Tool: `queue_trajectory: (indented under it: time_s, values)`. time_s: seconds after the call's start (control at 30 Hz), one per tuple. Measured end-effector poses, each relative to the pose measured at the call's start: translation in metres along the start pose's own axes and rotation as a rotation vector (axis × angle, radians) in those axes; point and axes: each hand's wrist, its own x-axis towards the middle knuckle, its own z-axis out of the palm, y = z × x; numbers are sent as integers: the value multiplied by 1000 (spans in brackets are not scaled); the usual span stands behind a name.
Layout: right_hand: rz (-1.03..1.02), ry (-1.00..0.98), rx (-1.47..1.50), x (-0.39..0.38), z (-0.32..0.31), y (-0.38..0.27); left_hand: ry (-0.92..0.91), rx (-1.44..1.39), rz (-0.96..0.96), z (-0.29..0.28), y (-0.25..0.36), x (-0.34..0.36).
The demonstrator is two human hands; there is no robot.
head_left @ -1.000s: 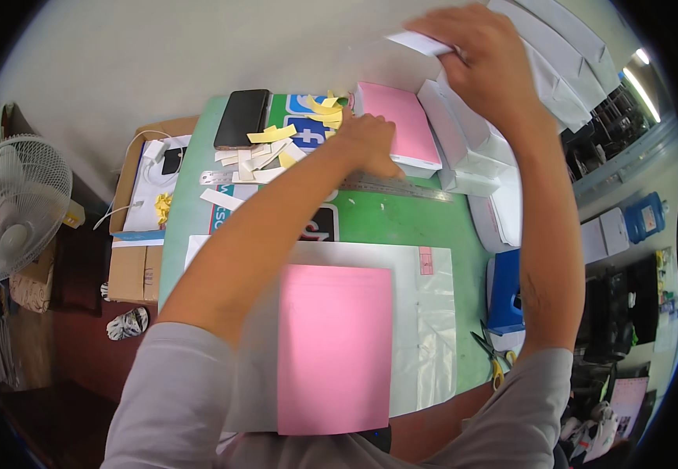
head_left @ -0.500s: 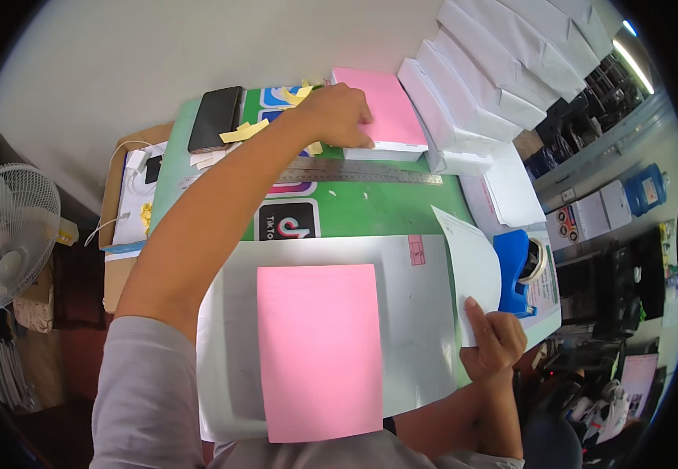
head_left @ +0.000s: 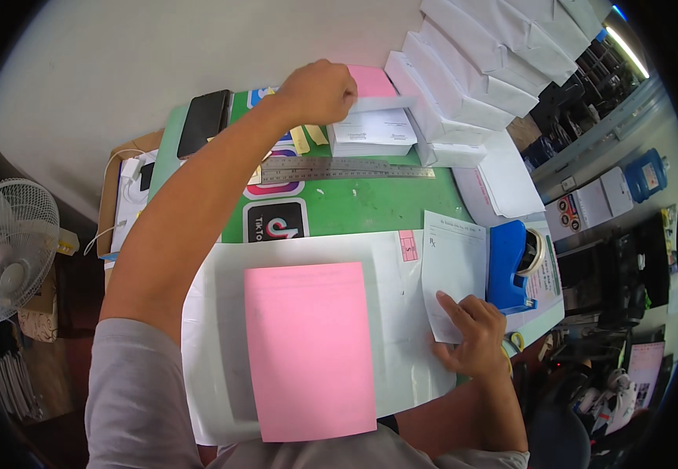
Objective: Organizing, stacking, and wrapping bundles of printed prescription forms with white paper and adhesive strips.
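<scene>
At the back of the table my left hand [head_left: 319, 92] is closed on the near edge of a pink sheet [head_left: 370, 80], which is tilted up. Beneath it shows a stack of white printed sheets [head_left: 374, 129]. To the right my right hand [head_left: 472, 332] rests on the lower part of a white printed form [head_left: 456, 250], index finger stretched over it and thumb apart near its lower edge. Another pink sheet [head_left: 310, 352] lies upright in front of me on a white board-like sheet [head_left: 214, 344]. My left fingertips are partly hidden.
A blue tape dispenser [head_left: 508, 266] stands right of the form, with yellow-handled scissors [head_left: 516, 341] nearby. Metal rulers [head_left: 347, 168] lie across the green tabletop [head_left: 362, 207]. White wrapped packs [head_left: 464, 86] are piled at the back right. A dark phone [head_left: 203, 123] and a fan [head_left: 12, 250] are left.
My left hand has lifted the near edge of the back pink sheet, uncovering white sheets. The white form now lies flatter and further left, and my right fingers have spread.
</scene>
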Motion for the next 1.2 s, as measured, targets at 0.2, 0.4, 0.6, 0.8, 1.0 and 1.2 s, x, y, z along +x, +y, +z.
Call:
queue_trajectory:
  time_s: [0.2, 0.4, 0.6, 0.8, 1.0, 1.2]
  values:
    - [-128, -66, 84, 23, -18, 5, 254, -116, -129, -15, -1, 8]
    - [-198, -92, 98, 49, -17, -8, 629, 152, -76, -35, -16, 28]
    - [-216, -47, 98, 57, -7, -9, 688, 208, -4, -61, -15, 54]
    - [-228, 262, 113, 157, 22, 12, 619, 295, -55, -80, -21, 63]
    - [-275, 236, -152, 240, 79, 57, 534, 214, -46, -75, -13, 70]
    - [-126, -101, -51, 266, 84, 80, 644, 84, 10, -74, -7, 71]
